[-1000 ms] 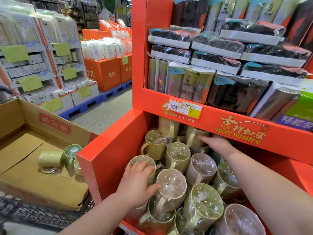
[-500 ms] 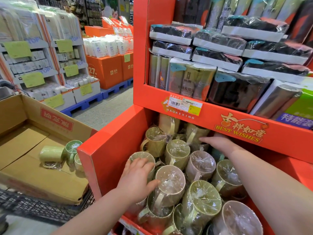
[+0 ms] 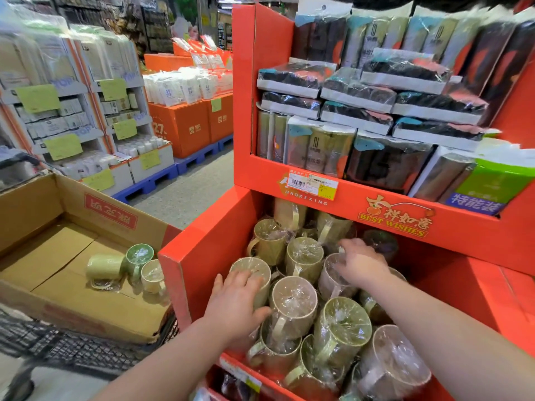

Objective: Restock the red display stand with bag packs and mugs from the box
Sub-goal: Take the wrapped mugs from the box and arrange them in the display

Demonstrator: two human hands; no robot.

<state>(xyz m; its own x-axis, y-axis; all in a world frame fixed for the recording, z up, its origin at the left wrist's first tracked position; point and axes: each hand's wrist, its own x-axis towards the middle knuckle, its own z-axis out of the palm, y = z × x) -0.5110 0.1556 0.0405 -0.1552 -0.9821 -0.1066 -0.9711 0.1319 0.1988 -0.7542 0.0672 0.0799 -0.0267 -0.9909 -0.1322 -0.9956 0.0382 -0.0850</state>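
while both hands sit in the lower bin: red display stand [image 3: 208,247], right half of view, two levels.
left hand [image 3: 234,302]: fingers spread and fairly straight, laid over the wrapped top of a green mug [image 3: 254,269] at the bin's near left corner; thumb against the next mug. not clamped on anything.
right hand [image 3: 362,264]: farther in, fingers bent down onto the rim of a pale mug [image 3: 333,277]; cannot tell if it pinches the wrap or just touches.
mugs [image 3: 341,322]: film-wrapped, green and pale, some upright, some tilted, filling the bin.
bag packs [image 3: 359,96]: upper shelf, some flat in stacks, some standing.
box [image 3: 34,204]: brown cardboard, left, on a black mesh cart [image 3: 72,348].
loose mugs [image 3: 136,259]: three, wrapped, on the box floor near the stand.
price label [image 3: 312,185]: on the shelf's front lip.
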